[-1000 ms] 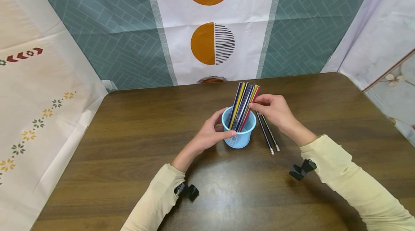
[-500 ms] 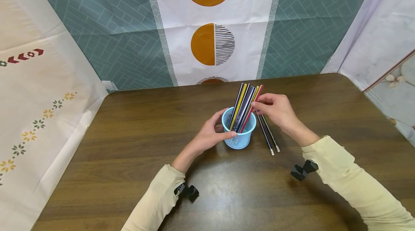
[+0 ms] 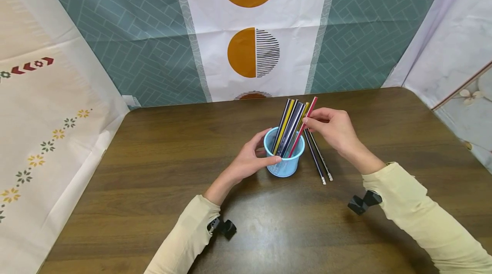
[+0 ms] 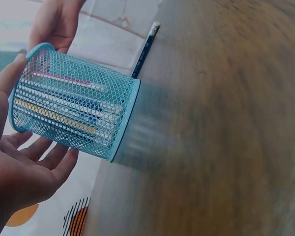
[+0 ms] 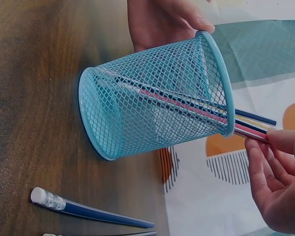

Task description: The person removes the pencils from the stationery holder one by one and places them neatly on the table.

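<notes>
A light blue mesh pencil cup stands upright on the table, with several pencils leaning in it, dark, yellow and red. My left hand holds the cup from its left side, thumb near the rim and fingers round the far side. At the upper right, my right hand pinches the red pencil between thumb and fingers. That pencil's lower end is still inside the cup, seen through the mesh in the right wrist view. Its upper part tilts right, apart from the other pencils.
Right of the cup, a dark blue pencil and another dark pencil lie on the brown wooden table, white eraser ends toward me. A patterned cloth hangs behind the table's back edge.
My right hand has moved a little right with the red pencil, which now leans away from the bundle and stands slightly higher. The left hand and the cup stay in place.
</notes>
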Demonstrator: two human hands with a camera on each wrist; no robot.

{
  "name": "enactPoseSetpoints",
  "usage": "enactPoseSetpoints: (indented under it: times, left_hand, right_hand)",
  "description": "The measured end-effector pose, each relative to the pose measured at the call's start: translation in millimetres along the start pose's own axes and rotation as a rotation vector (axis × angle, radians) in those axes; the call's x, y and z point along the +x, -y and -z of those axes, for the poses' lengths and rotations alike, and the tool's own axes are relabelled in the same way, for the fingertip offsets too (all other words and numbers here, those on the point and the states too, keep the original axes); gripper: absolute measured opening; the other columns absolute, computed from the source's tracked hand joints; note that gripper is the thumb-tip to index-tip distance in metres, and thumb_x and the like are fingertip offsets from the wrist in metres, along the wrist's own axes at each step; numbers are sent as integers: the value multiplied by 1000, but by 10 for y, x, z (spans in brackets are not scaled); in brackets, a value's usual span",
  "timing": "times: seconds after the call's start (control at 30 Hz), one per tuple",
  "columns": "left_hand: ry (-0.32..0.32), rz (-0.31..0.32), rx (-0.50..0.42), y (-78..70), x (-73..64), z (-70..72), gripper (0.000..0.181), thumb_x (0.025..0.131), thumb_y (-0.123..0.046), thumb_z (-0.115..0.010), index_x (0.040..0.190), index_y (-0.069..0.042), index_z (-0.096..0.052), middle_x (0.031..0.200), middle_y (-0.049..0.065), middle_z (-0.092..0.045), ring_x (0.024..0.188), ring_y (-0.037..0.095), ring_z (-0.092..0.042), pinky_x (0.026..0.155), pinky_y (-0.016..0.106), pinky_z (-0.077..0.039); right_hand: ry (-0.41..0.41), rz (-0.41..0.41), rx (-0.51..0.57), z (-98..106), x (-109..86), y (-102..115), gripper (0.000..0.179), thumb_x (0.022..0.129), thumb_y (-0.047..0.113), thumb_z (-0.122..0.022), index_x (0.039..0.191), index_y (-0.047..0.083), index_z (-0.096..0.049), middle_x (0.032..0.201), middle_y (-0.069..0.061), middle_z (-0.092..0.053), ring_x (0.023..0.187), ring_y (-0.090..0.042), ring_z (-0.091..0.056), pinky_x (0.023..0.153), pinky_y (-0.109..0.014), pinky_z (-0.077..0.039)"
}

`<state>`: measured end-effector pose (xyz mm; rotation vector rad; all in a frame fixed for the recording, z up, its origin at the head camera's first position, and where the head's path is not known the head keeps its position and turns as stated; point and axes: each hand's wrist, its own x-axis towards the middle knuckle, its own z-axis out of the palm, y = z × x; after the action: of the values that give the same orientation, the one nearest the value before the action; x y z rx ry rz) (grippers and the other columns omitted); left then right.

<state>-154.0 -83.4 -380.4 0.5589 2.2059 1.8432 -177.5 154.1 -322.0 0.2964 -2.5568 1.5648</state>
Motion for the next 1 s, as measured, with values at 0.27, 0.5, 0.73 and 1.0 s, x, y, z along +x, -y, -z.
enactPoseSetpoints:
  times: [0.27,0.5,0.73,1.0]
  left_hand:
    - [4,5,-15,-4,1,-5,74,84,-8,-75,147,-11,-38,137,14,-50,121,30,-52,101,42,-42]
    - [0,9,-4,-5,2,-2,74,83,-10,-76,147,-14,-39,136,11,-51,120,28,-53,101,41,-42]
    - [4,1,-6,-7,-6,0,75,83,-11,-76,147,-13,-38,136,11,-51,120,27,-53,100,41,-43]
    - [3,-13,-16,-5,-3,2,74,83,-9,-76,147,-12,-38,135,12,-51,120,26,-52,100,40,-43]
  right_hand:
    - [-1,-3,-22,31,-10,33,24,91,15,-70,101,-7,-68,95,-18,-70,70,-4,-65,68,-19,-53]
    - [7,26,-8,47,-16,53,23,91,14,-69,100,-7,-68,94,-19,-70,71,-3,-65,70,-18,-53]
    - [40,66,65,58,-18,79,23,93,9,-66,104,-12,-64,99,-25,-67,73,-3,-67,72,-28,-56]
    - [56,103,75,34,-20,104,21,93,3,-62,107,-13,-61,99,-25,-64,75,-2,-66,70,-25,-55]
